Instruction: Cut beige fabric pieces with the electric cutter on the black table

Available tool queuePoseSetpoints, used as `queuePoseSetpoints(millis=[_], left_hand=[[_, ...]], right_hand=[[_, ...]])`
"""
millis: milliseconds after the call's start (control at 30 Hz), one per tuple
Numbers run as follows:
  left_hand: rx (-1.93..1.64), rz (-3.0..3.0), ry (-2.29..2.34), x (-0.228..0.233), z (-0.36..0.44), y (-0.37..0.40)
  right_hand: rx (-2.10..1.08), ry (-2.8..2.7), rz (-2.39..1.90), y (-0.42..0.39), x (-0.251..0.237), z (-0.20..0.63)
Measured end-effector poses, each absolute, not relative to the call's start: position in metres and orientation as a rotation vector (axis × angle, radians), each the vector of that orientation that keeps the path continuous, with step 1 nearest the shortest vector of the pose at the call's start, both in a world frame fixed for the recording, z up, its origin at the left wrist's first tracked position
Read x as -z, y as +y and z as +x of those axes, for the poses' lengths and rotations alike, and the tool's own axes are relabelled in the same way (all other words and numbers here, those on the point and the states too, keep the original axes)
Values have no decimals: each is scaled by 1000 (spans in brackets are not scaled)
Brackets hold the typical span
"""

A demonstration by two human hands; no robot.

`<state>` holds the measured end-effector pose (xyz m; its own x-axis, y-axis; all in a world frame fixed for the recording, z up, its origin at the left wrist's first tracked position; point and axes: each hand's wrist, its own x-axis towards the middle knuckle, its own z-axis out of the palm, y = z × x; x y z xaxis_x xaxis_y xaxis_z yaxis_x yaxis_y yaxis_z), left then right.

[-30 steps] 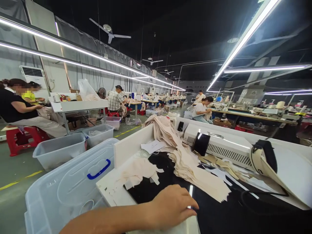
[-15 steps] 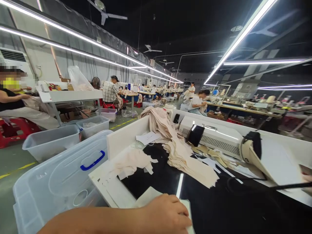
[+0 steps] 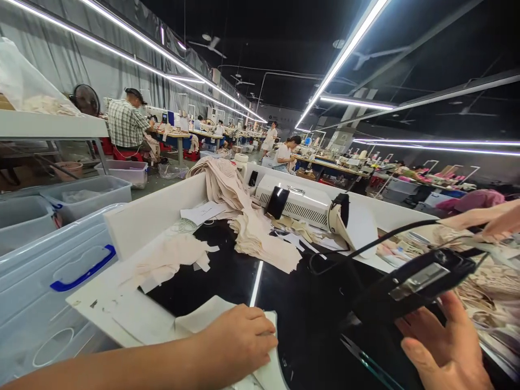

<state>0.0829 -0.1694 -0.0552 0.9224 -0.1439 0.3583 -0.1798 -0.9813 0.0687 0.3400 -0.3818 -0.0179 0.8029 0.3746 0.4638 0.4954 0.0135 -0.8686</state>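
Observation:
My left hand point(image 3: 239, 341) rests on a cream fabric piece point(image 3: 207, 314) near the front of the black tabletop point(image 3: 300, 319). Its fingers are curled together over the piece; the thumb is hidden. At the lower right my right hand point(image 3: 450, 341) is palm up, thumb apart from the fingers. Its fingertips reach under a black boxy device point(image 3: 422, 281) with a silver plate and a black cable point(image 3: 357, 252); whether they bear its weight is unclear. A slim pointed tool with a teal edge point(image 3: 365, 360) lies below the device.
A layered stack of cream fabric point(image 3: 260, 233) and loose pieces point(image 3: 174, 257) lie ahead, before a white machine housing point(image 3: 300, 200). A co-worker's hands point(image 3: 487, 219) are at the right above a fabric pile point(image 3: 491, 292). Plastic bins point(image 3: 85, 189) stand left.
The view has swung right, bringing my right hand, the black device and the co-worker's hands into sight. My left hand stays on the cream fabric piece.

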Motion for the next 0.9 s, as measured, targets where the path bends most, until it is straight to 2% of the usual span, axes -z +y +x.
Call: queuePoseSetpoints(millis=[233, 600, 900], left_hand=[[-602, 3045, -265, 69, 96, -167], [-826, 3037, -340, 92, 119, -163], [-762, 3004, -284, 85, 108, -169]], right_hand=[[27, -586, -1530, -343, -12, 325], [-115, -665, -1265, -297, -4, 294], [-158, -720, -1062, -265, -8, 265]])
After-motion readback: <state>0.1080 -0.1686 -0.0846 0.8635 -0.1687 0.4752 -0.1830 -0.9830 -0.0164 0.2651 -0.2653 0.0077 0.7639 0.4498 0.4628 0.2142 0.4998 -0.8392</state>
